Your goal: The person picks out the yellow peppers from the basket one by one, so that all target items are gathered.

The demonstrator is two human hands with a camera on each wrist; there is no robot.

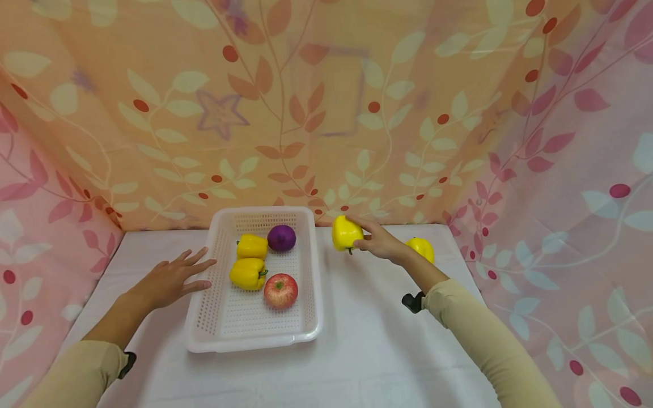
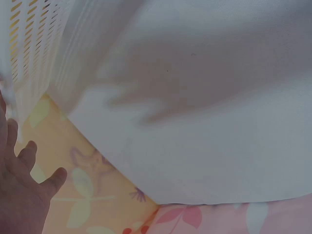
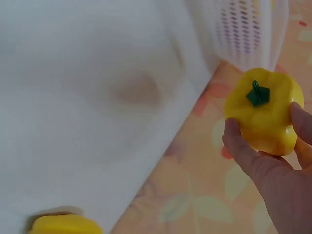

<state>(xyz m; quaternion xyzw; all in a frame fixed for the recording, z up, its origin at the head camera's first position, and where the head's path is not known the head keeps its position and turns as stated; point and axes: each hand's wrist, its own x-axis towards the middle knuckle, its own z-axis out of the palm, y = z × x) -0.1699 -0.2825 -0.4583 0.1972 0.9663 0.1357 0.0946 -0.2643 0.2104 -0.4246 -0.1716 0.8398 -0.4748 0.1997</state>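
A yellow bell pepper [image 1: 346, 233] with a green stem is held between the thumb and fingers of my right hand [image 1: 380, 240], just right of the basket and above the table. In the right wrist view the same bell pepper [image 3: 263, 112] shows its stem side. My left hand [image 1: 173, 279] is spread with fingers apart at the left rim of the white plastic basket [image 1: 317, 283]; whether it touches the rim is hard to tell. Inside lie two yellow bell peppers [image 1: 247, 274], a purple round vegetable or fruit [image 1: 282, 238] and a red apple [image 1: 280, 291].
Another yellow bell pepper [image 1: 421, 249] lies on the white-covered table [image 1: 367, 351] at the right, partly behind my right forearm. Floral cloth [image 1: 326, 113] hangs at the back and on both sides. Each wrist wears a black strap-like device [image 1: 413, 302].
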